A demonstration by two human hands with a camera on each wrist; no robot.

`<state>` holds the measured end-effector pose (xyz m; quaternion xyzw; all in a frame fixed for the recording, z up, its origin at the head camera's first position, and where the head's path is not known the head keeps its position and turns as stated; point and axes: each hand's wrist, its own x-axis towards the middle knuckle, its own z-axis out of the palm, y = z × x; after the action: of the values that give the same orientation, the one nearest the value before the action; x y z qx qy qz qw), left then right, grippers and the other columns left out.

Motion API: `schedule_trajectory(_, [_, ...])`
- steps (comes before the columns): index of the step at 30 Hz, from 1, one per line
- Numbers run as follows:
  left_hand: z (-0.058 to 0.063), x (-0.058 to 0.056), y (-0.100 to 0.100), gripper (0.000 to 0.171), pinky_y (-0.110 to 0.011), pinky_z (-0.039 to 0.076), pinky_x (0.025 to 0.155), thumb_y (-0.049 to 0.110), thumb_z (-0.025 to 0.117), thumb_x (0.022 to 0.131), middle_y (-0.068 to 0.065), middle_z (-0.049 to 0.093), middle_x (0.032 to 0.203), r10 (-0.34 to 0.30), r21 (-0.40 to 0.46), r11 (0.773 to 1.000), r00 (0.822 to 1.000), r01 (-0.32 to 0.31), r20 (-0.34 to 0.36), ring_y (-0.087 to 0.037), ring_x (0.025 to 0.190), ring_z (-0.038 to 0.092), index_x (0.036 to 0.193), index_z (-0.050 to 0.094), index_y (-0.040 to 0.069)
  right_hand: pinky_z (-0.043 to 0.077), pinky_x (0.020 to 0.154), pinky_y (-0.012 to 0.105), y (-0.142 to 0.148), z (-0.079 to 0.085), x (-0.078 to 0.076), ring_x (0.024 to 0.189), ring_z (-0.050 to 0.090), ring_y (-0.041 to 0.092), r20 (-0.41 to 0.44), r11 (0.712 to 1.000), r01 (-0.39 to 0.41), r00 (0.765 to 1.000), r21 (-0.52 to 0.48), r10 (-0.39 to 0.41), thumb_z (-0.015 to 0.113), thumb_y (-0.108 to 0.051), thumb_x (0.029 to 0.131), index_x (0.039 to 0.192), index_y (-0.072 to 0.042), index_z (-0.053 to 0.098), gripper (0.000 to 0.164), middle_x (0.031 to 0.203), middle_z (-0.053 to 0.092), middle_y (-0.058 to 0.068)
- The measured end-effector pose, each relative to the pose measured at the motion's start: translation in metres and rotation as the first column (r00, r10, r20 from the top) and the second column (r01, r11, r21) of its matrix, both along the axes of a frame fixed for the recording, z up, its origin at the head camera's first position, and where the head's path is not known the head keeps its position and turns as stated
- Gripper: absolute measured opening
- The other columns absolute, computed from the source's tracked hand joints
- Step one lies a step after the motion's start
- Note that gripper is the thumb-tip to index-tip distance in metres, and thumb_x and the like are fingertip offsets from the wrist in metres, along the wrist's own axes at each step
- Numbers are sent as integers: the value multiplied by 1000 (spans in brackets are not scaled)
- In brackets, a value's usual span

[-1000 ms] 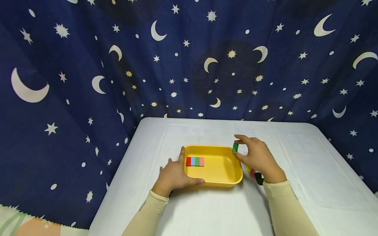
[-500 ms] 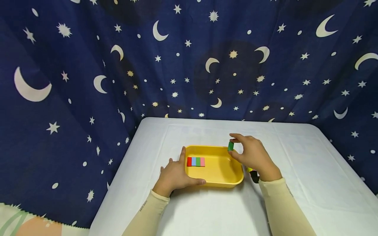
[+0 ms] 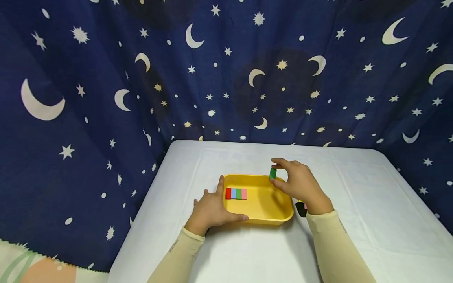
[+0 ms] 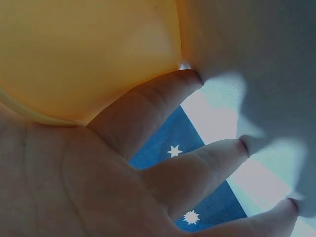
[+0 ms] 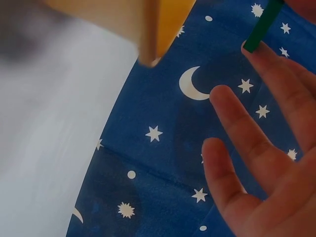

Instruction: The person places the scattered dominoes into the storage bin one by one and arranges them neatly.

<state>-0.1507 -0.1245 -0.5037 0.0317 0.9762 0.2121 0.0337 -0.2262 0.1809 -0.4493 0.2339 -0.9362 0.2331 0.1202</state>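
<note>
A green block (image 3: 273,173) is pinched between the thumb and fingertips of my right hand (image 3: 299,182), above the back right part of a yellow tray (image 3: 267,202). The right wrist view shows the green block (image 5: 261,27) edge-on, with the other fingers spread below it. Inside the tray, on its left side, a red block (image 3: 228,193), a light blue block (image 3: 233,193), a green one and a pink block (image 3: 244,194) form a side-by-side row. My left hand (image 3: 210,210) rests against the tray's left end, fingers extended and thumb along the front rim.
Right of the tray, beneath my right wrist, bits of yellow and pink pieces (image 3: 306,206) show beside a black object (image 3: 301,209), mostly hidden. A white cloth covers the table (image 3: 247,255). Behind it hangs a dark blue curtain (image 3: 226,78) with moons and stars.
My right hand has moved left with the green block, from the tray's right rim to over its back right part. The left hand stays on the tray, and the row of blocks looks the same.
</note>
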Motion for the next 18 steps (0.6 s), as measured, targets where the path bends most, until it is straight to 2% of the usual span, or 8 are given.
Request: schedule_trajectory(18, [-2, -1, 0, 168, -86, 33, 98, 111, 57, 39, -9, 69, 137, 7, -4, 1000, 1000, -7, 4, -54, 138, 49, 172, 5, 21, 49, 100, 58, -24, 9, -3, 114, 66, 34, 25, 999, -31, 999, 29, 30, 87, -36, 87, 145, -15, 63, 65, 127, 74, 1])
